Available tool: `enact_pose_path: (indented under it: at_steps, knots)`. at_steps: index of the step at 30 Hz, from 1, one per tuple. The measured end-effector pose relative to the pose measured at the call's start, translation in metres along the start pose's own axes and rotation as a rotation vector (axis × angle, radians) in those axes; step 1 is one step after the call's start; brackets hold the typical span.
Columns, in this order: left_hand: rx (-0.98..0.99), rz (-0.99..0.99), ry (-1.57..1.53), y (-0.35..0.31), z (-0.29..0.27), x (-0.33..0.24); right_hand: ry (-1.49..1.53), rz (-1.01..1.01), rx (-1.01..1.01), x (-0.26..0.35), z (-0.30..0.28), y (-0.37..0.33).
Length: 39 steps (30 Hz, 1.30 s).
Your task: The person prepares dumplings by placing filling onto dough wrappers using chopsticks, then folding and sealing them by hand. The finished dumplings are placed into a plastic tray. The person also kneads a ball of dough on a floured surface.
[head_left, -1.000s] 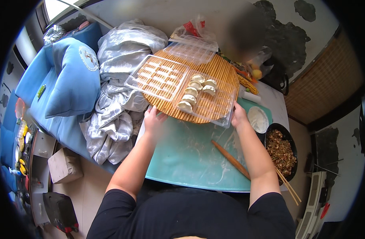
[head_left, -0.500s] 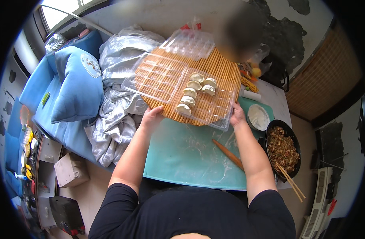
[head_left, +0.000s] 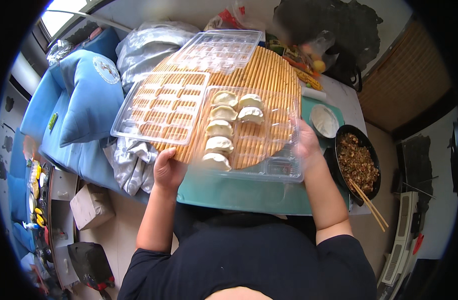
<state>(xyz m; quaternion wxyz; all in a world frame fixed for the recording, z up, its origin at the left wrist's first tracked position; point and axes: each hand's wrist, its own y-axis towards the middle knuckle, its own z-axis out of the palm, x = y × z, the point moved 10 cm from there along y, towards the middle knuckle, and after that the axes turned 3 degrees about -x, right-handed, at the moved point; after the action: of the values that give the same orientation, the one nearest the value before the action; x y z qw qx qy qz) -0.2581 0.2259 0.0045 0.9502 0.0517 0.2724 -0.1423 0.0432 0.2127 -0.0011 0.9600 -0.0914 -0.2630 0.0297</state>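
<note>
A round tray of thin bamboo rods (head_left: 271, 62) is held up over the table between both hands. My left hand (head_left: 170, 169) grips its near left edge, thumb on top. On the right edge, my right hand (head_left: 308, 141) closes around it beside a clear plastic dumpling tray (head_left: 284, 170); part of those fingers is hidden. Several pale uncooked dumplings (head_left: 220, 145) sit in two columns in that plastic tray. A second clear tray (head_left: 161, 106) lies to its left and a third (head_left: 221, 47) lies at the far side, both without dumplings.
A green mat (head_left: 229, 195) covers the table below. To the right are a bowl of white flour (head_left: 324, 121) and a black pan of chopped filling (head_left: 358, 162) with chopsticks (head_left: 370, 207) over its edge. At left stands a blue sofa (head_left: 86, 100) with silvery bedding (head_left: 149, 55).
Both hands have brought the bamboo tray nearer to me, with the plastic trays and dumplings on it. It now covers the rolling pin on the mat. The blurred round shape behind it is gone.
</note>
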Motion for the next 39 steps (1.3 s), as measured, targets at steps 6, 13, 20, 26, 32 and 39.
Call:
enact_pose_path:
  at_steps: [6,13,20,26,32,39]
  knots:
    - [-0.164,0.104,0.046,-0.052,-0.052,-0.023,-0.064,-0.002,0.004,-0.043,0.016,-0.015]
    - [-0.241,0.166,-0.034,-0.094,-0.098,-0.091,-0.420,-0.019,-0.131,-0.055,0.028,0.005]
    - [-0.194,0.357,-0.018,-0.134,-0.126,-0.168,-1.640,-0.819,-0.161,-0.001,0.034,0.051]
    - [-0.285,0.453,-0.015,-0.153,-0.140,-0.186,-2.225,-0.562,-0.231,0.010,0.028,0.150]
    - [-0.340,0.437,-0.084,-0.158,-0.137,-0.174,-2.667,0.035,-0.222,0.000,-0.006,0.209]
    - [-0.370,0.438,-0.037,-0.151,-0.141,-0.171,-2.544,-0.032,-0.173,-0.003,-0.006,0.229]
